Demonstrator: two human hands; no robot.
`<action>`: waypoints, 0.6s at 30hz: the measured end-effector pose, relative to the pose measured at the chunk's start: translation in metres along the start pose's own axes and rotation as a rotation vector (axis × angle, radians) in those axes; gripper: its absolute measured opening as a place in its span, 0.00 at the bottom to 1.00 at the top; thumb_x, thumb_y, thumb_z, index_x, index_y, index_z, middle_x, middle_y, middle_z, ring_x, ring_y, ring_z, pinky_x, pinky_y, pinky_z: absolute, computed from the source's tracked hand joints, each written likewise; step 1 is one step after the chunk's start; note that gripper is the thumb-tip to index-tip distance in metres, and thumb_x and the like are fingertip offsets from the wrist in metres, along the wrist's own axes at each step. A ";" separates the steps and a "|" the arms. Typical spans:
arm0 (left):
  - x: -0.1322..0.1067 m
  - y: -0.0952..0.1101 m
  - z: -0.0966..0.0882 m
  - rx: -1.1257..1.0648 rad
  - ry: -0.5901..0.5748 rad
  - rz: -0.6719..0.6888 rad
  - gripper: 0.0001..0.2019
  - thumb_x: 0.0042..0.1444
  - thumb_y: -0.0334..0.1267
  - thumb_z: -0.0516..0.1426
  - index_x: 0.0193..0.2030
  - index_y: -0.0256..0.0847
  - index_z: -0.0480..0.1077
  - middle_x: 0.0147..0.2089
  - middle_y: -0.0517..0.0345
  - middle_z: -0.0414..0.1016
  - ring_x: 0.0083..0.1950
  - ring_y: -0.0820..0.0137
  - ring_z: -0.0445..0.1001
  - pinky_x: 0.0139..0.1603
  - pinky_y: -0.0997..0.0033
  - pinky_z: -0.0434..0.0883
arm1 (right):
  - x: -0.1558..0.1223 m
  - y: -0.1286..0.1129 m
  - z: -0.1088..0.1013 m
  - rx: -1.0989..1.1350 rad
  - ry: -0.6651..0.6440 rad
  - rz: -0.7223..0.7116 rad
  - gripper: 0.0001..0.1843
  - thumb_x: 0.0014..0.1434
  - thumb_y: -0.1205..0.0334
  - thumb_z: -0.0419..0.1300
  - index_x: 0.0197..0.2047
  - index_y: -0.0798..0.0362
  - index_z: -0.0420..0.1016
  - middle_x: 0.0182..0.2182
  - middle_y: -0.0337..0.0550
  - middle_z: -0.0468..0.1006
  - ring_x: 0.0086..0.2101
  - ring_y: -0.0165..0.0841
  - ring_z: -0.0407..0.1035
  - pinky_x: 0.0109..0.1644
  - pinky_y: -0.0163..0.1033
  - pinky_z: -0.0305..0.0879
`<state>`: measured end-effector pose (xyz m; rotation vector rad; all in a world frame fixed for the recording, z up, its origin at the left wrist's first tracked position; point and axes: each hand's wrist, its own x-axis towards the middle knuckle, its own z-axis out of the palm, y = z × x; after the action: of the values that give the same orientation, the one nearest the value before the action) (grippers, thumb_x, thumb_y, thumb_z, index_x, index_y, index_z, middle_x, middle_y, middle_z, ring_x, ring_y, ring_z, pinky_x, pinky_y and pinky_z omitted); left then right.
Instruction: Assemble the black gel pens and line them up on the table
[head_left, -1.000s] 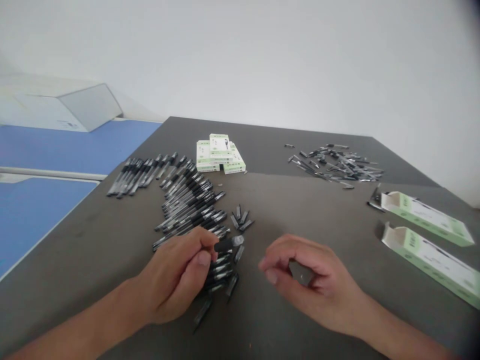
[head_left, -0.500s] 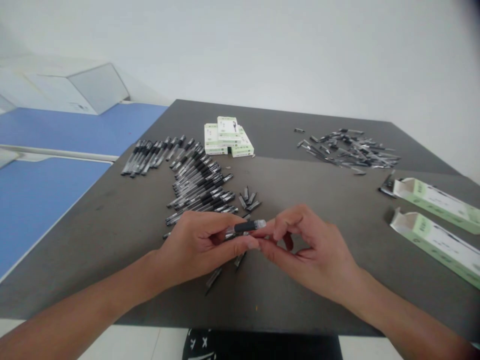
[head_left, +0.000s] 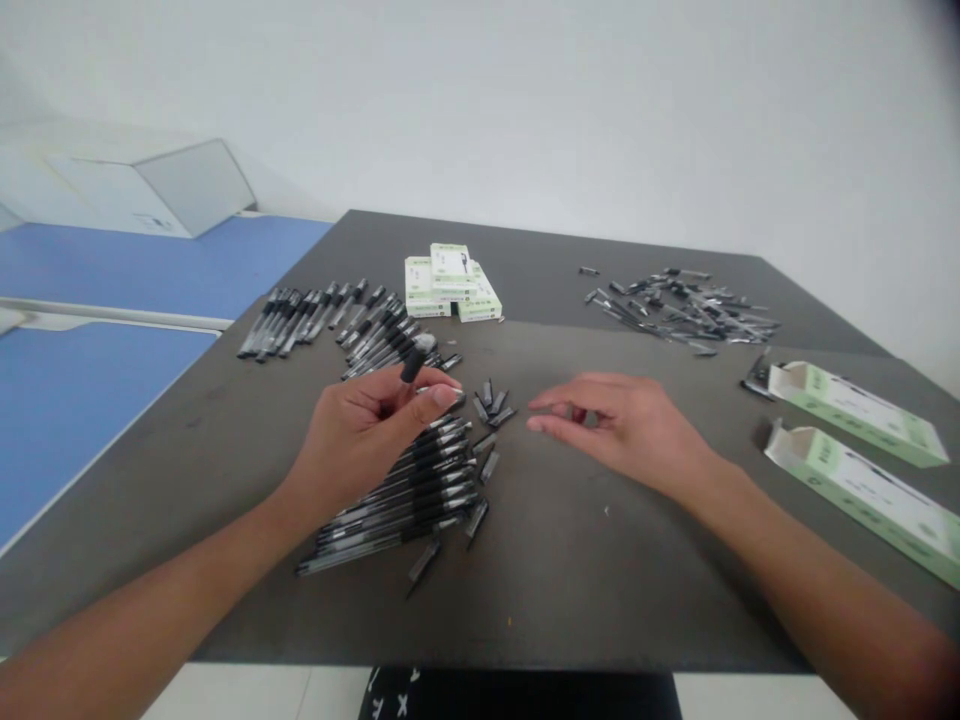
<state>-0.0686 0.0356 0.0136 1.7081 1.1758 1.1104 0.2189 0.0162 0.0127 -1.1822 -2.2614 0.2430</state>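
Observation:
My left hand (head_left: 367,420) is closed around a pen (head_left: 412,366) with a black grip, its pale tip pointing up. Most of that pen's barrel is hidden by the hand. Below and behind the hand lie rows of capless pens (head_left: 420,480) with clear barrels and black grips. My right hand (head_left: 611,425) hovers over the table to the right, thumb and forefinger apart, nothing visible between them. Several loose pen caps (head_left: 491,402) are scattered between the two hands, and more caps (head_left: 424,567) lie nearer me.
Small green-and-white boxes (head_left: 452,285) are stacked at the back. A heap of dark, slim pen parts (head_left: 682,305) lies back right. Two open long boxes (head_left: 862,490) rest at the right. More pens (head_left: 281,320) stand in a row at left. A tiny pale bit (head_left: 607,511) is near the front.
My hands have moved apart. The left went left and up with the pen, whose tip now points upward; the right drew away from it and its fingers parted.

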 end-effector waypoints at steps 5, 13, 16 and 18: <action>0.012 -0.013 -0.008 -0.117 0.154 -0.114 0.17 0.63 0.52 0.66 0.42 0.38 0.82 0.23 0.68 0.58 0.24 0.76 0.53 0.21 0.77 0.49 | 0.010 0.025 0.006 -0.160 -0.331 0.043 0.13 0.74 0.55 0.64 0.56 0.45 0.86 0.43 0.42 0.83 0.33 0.31 0.77 0.37 0.36 0.67; 0.013 -0.015 -0.010 -0.160 0.146 -0.212 0.24 0.59 0.60 0.68 0.45 0.38 0.83 0.24 0.68 0.56 0.26 0.76 0.52 0.23 0.78 0.50 | 0.012 0.017 0.030 -0.103 -0.292 0.082 0.14 0.74 0.52 0.62 0.57 0.43 0.85 0.46 0.42 0.81 0.38 0.33 0.77 0.41 0.37 0.69; 0.012 -0.020 -0.012 -0.149 0.138 -0.268 0.30 0.55 0.66 0.69 0.47 0.39 0.84 0.24 0.69 0.56 0.26 0.75 0.53 0.22 0.79 0.51 | 0.006 0.015 0.026 -0.068 -0.286 0.100 0.14 0.74 0.51 0.63 0.57 0.43 0.85 0.45 0.41 0.81 0.38 0.32 0.78 0.42 0.36 0.70; 0.012 -0.027 -0.015 -0.099 0.155 -0.320 0.34 0.51 0.71 0.68 0.47 0.41 0.84 0.24 0.67 0.62 0.26 0.75 0.57 0.23 0.79 0.55 | -0.003 0.021 0.017 -0.086 -0.268 0.113 0.15 0.73 0.48 0.63 0.57 0.42 0.85 0.46 0.41 0.82 0.41 0.33 0.79 0.45 0.36 0.72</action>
<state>-0.0877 0.0564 -0.0040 1.3212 1.4090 1.0944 0.2254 0.0279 -0.0112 -1.3958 -2.4573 0.3709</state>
